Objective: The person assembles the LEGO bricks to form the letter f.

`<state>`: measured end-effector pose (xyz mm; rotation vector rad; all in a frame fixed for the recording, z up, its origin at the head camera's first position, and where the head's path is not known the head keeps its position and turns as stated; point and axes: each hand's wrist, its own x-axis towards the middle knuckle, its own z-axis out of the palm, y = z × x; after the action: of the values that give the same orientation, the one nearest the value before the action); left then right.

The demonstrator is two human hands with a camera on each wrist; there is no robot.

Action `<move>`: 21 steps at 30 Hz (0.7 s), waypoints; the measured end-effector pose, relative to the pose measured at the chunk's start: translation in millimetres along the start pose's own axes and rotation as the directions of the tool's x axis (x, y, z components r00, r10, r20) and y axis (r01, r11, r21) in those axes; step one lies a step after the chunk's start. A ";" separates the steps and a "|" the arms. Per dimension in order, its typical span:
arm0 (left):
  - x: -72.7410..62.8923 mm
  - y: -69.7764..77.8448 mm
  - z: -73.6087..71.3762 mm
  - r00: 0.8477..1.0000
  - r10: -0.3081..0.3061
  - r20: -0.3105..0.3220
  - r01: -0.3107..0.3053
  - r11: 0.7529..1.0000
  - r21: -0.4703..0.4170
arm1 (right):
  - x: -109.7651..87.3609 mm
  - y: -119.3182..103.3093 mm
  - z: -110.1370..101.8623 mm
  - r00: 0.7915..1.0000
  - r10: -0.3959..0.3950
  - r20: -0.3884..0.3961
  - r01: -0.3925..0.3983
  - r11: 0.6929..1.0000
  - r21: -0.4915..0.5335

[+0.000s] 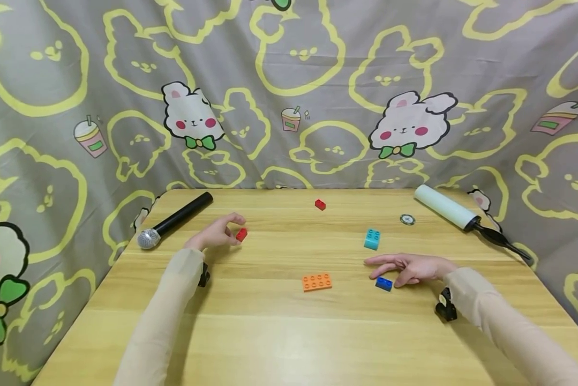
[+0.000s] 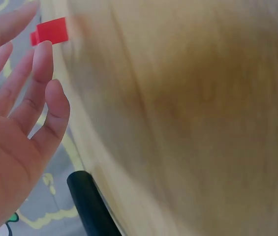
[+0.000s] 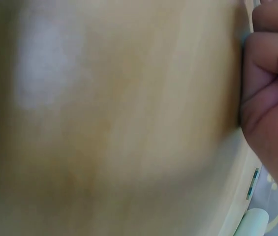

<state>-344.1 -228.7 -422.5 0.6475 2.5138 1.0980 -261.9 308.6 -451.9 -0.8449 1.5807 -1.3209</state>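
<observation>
My left hand (image 1: 217,232) reaches over the left part of the table, thumb and fingers apart around a small red brick (image 1: 241,235). In the left wrist view, the red brick (image 2: 53,31) appears upright on the wood just beyond the fingertips. My right hand (image 1: 411,268) is low over the table with fingers spread. A small blue brick (image 1: 383,283) lies between its thumb and a fingertip; whether they touch it I cannot tell. In the right wrist view the folded hand (image 3: 271,78) hides the blue brick.
An orange brick (image 1: 317,282) lies centrally. Beyond the right hand are a teal brick (image 1: 372,239) and a poker chip (image 1: 407,219). Another red brick (image 1: 320,205) sits far back. A microphone (image 1: 175,220) lies left, a pale roller with black handle (image 1: 448,208) right. A patterned curtain (image 1: 327,150) hangs behind.
</observation>
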 end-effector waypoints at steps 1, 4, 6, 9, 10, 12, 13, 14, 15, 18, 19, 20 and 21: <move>0.8 -1.1 1.0 1.000 -0.003 0.005 0.003 1.000 0.000 | 0.4 -0.7 0.8 1.000 0.010 -0.011 -0.010 1.000 -0.009; 2.0 -2.5 3.5 1.000 0.001 0.027 -0.001 1.000 0.007 | 1.1 -1.6 2.8 0.999 0.020 -0.036 -0.022 0.999 -0.042; 3.0 -2.4 4.6 0.999 0.003 0.037 -0.003 1.000 -0.003 | 0.8 -1.5 3.7 0.999 0.017 -0.048 -0.020 0.998 -0.057; 2.0 -2.4 5.1 0.998 0.045 0.047 -0.043 0.999 -0.032 | 1.0 0.0 6.0 0.998 0.011 -0.065 -0.015 0.997 -0.069; 1.5 -2.4 4.8 0.997 0.061 0.047 -0.059 0.997 -0.041 | 1.2 0.4 6.7 0.997 0.014 -0.070 -0.018 0.998 -0.064; -0.2 -3.3 4.2 0.993 0.109 0.045 -0.106 0.993 -0.052 | 1.7 1.0 8.3 0.997 0.018 -0.079 -0.023 0.998 -0.055; -0.8 -4.1 4.0 0.991 0.127 0.044 -0.125 0.991 -0.057 | 2.1 1.3 8.9 0.996 0.019 -0.082 -0.023 0.999 -0.049; -1.7 -4.1 4.1 0.990 0.137 0.043 -0.134 0.989 -0.060 | 2.6 1.6 9.6 0.996 0.021 -0.084 -0.025 0.999 -0.043; -2.2 -4.4 4.3 0.989 0.141 0.039 -0.139 0.989 -0.059 | 3.0 2.0 10.1 0.996 0.023 -0.087 -0.026 0.999 -0.034; -1.1 -5.5 5.9 0.995 0.100 0.023 -0.099 0.994 -0.043 | 3.7 2.6 12.2 0.995 0.023 -0.102 -0.024 1.000 -0.011; 0.0 -6.1 6.7 0.998 0.067 0.017 -0.066 0.997 -0.045 | 3.9 2.7 13.0 0.994 0.020 -0.108 -0.021 1.000 -0.005; 0.8 -6.1 7.1 0.999 0.044 0.010 -0.044 0.998 -0.039 | 4.0 2.7 13.9 0.993 0.019 -0.116 -0.019 1.000 -0.001; 2.1 -6.8 7.3 1.000 0.029 0.006 -0.028 0.999 -0.033 | 4.0 2.7 15.1 0.992 0.013 -0.123 -0.013 1.000 0.000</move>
<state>-344.4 -227.3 -432.6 0.6788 2.4828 1.1428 -249.3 299.8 -456.0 -0.7654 1.6788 -1.3859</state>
